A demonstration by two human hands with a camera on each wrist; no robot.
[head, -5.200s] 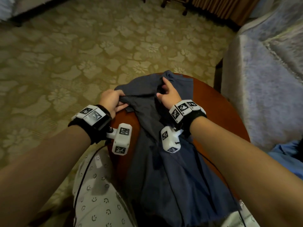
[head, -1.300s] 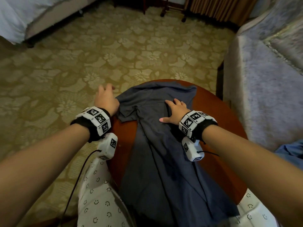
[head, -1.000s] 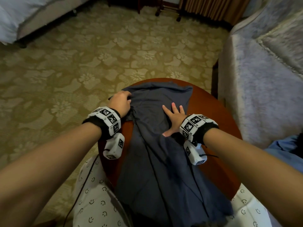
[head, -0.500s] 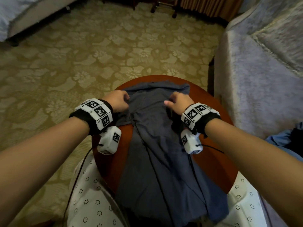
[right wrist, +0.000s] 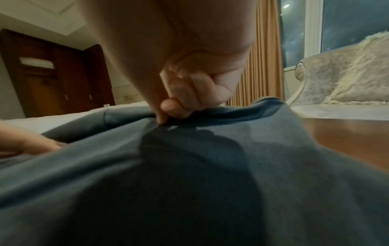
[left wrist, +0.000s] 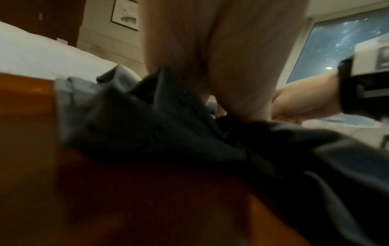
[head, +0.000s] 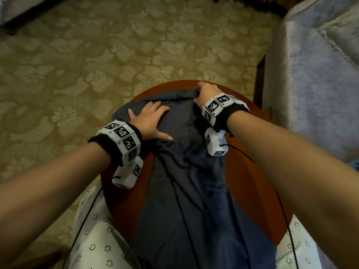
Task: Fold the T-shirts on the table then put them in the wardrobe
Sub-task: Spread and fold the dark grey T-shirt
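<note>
A dark grey-blue T-shirt point(head: 186, 181) lies lengthwise on a round reddish wooden table point(head: 250, 183), its lower part hanging over the near edge. My left hand point(head: 151, 117) lies flat on the shirt's upper left, fingers spread and straight. My right hand point(head: 206, 92) is at the shirt's far right corner, fingers curled. In the right wrist view the thumb and fingers of my right hand point(right wrist: 168, 113) pinch a fold of the T-shirt point(right wrist: 189, 174) at its edge. The left wrist view is blurred; it shows the T-shirt point(left wrist: 168, 133) bunched under my palm on the table point(left wrist: 105, 199).
A grey upholstered sofa point(head: 314, 74) stands close on the right of the table. Patterned carpet point(head: 97, 55) surrounds it on the left and far side. Cables point(head: 180, 210) from the wrist cameras trail over the shirt. My lap in smiley-print fabric point(head: 93, 239) is at the near edge.
My left hand let go of the shirt's left edge and now lies flat on the cloth. My right hand moved to the far right corner, still pinching fabric. The head view tilted down.
</note>
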